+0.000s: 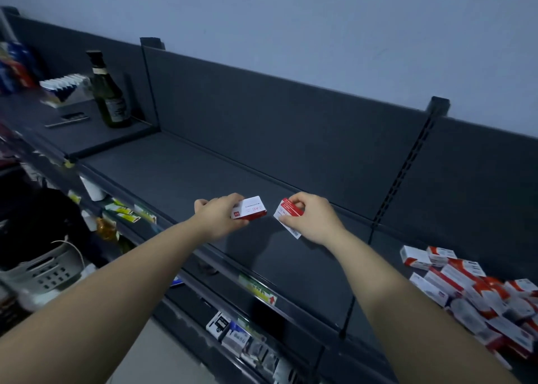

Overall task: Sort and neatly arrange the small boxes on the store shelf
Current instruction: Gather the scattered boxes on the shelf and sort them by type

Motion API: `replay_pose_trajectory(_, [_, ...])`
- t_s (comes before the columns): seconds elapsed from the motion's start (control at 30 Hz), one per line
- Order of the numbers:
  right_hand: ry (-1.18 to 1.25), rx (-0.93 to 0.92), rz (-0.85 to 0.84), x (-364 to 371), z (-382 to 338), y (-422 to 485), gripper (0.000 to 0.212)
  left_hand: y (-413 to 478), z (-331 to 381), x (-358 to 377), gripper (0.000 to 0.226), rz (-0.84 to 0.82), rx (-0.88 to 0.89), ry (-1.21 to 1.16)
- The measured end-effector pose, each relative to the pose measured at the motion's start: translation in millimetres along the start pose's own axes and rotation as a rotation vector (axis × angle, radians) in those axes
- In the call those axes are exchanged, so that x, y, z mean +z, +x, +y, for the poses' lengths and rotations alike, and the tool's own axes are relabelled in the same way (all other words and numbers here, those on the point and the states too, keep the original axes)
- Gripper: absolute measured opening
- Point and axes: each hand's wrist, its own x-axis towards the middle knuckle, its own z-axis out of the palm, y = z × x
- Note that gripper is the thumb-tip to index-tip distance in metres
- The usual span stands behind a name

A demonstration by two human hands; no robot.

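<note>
Left hand (217,217) pinches one small box (251,208); right hand (310,216) pinches another box (288,213). Likely light, stiff cardboard, crushable; long edges suit gripping.

Print on the left box (252,209) is too small to read. The right hand (313,220) hides much of the right box (287,209). The heap of boxes (477,290) runs past the right edge; far-left packages (14,69) are blurred.

Dim light. Pale blue-grey wall (320,20) behind dark metal shelving (262,121); slotted upright (405,165) at right; light floor (142,354) below.
</note>
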Motion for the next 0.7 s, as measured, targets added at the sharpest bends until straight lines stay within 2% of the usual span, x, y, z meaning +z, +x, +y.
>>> replay_pose_trajectory(0.23, [0.156,0.038,-0.014,45.3,-19.9,66.9,0.018,36.0,-53.8,-17.5,0.039,0.002,-0.018,0.087])
replay_pose_trajectory(0.5, [0.148,-0.034,-0.102,91.2,-56.8,164.8,0.020,94.0,-108.9,-63.7,0.040,0.056,-0.112,0.080])
replay_pose_trajectory(0.7, [0.140,-0.070,-0.130,115.7,-73.6,204.6,0.023,120.0,-140.7,-76.6,0.040,0.083,-0.161,0.046])
